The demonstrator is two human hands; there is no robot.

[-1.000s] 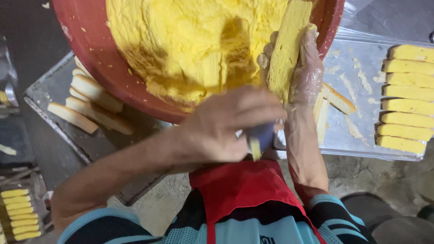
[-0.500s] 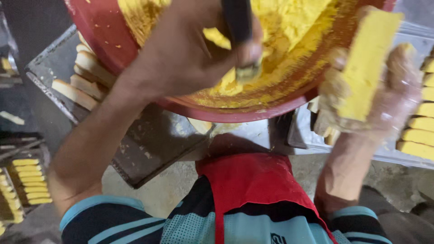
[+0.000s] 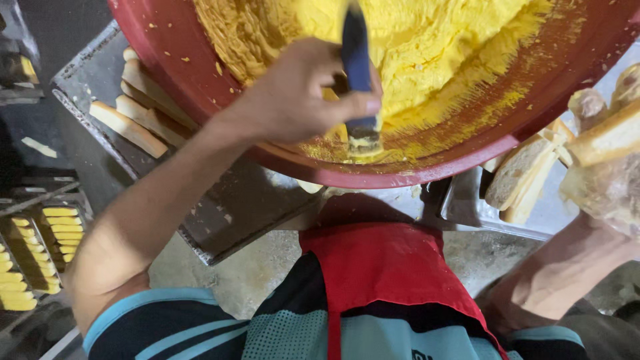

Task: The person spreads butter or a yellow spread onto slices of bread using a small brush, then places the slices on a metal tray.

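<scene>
My left hand (image 3: 293,93) is clenched around a dark-handled spreading tool (image 3: 358,73), its tip dipped into the yellow paste inside the big red round bowl (image 3: 200,87). My paste-smeared right hand (image 3: 603,183) grips a pale bread slice (image 3: 610,137) beside the rim, held close for coating.

Left hand (image 3: 300,93) clenched, arm extended; right hand (image 3: 603,173) raised, cupped.

No packages, labels, signs or screens show anywhere in this view (only loose, unwrapped food, a bowl and bare metal trays, none of them carrying a sticker, tag or printed panel). A small pale mark sits on the shirt at the bottom edge, too cropped to tell.
</scene>
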